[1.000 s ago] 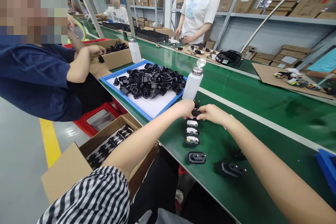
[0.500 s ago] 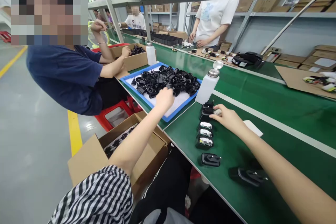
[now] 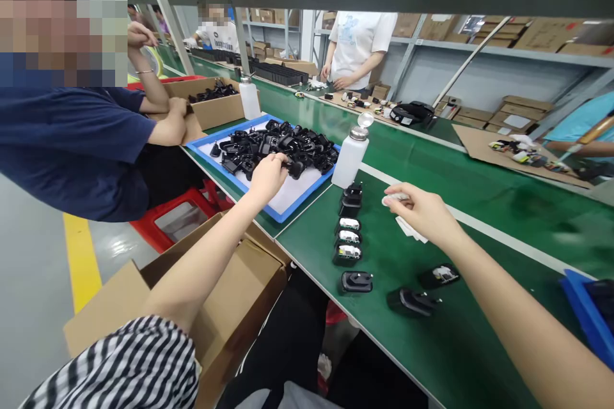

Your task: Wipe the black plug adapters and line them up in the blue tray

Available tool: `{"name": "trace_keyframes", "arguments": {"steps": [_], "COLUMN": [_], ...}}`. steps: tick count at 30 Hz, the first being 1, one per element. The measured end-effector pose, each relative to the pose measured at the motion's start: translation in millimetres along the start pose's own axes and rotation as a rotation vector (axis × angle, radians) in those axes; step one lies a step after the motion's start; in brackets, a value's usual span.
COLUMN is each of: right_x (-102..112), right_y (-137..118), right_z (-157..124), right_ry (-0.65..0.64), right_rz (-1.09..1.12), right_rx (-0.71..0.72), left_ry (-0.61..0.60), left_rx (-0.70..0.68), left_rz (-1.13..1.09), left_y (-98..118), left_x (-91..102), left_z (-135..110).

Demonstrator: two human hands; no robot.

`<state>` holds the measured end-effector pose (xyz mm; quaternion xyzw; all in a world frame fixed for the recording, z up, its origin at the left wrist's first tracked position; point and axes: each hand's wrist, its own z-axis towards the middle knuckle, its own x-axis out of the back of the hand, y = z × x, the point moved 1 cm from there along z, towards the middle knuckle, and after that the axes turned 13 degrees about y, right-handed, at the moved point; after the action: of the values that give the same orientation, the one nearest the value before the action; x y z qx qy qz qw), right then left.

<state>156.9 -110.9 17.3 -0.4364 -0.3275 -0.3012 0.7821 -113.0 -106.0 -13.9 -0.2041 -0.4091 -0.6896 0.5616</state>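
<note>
My left hand (image 3: 268,179) is closed at the near edge of a pile of black plug adapters (image 3: 278,140), its fingertips pinching one black plug adapter (image 3: 294,169). The pile lies in a blue-rimmed tray (image 3: 283,214). My right hand (image 3: 422,214) is closed on a small white wad of cloth (image 3: 395,198), held above the green bench. Left of it stand a black adapter with pins up (image 3: 351,201) and a row of open black housings (image 3: 348,238) showing white and green insides. Nearer me are another pinned adapter (image 3: 355,282), a tilted one (image 3: 413,302) and an open housing (image 3: 440,275).
A white pump bottle (image 3: 349,160) with its lid up stands beside the tray; another bottle (image 3: 249,99) is farther back. White paper (image 3: 410,230) lies under my right hand. An open cardboard box (image 3: 240,287) sits below the bench edge. Co-workers sit left and stand across the bench.
The view has swung right. My right hand has moved away from the standing black adapters with the white wad. My left hand has drawn a black plug adapter toward the pile's near edge.
</note>
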Motion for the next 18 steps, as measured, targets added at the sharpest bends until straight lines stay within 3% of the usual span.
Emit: {"name": "trace_keyframes", "arguments": {"steps": [3, 6, 10, 12, 15, 18], "right_x": [1, -4, -9, -9, -9, -15], "right_y": [-16, -31, -38, -39, -42, -38], "right_z": [-5, -5, -4, -6, -7, -5], "right_ry": [0.037, 0.033, 0.053, 0.104, 0.080, -0.065], "right_rz": [0.078, 0.062, 0.055, -0.051, -0.273, -0.353], "right_rx": [0.099, 0.245, 0.273, 0.298, 0.364, 0.300], "left_ry": [0.016, -0.067, -0.090, -0.094, -0.140, -0.174], "left_rx": [-0.115, -0.268, -0.291, -0.331, -0.256, -0.066], "left_rz": [-0.149, -0.374, -0.408, -0.409, -0.498, -0.621], "left_y": [33, 69, 93, 98, 101, 94], "left_x": [20.7, 32.2, 30.9, 25.2, 14.9, 7.5], "left_z": [-7, -17, -25, -28, -31, -33]}}
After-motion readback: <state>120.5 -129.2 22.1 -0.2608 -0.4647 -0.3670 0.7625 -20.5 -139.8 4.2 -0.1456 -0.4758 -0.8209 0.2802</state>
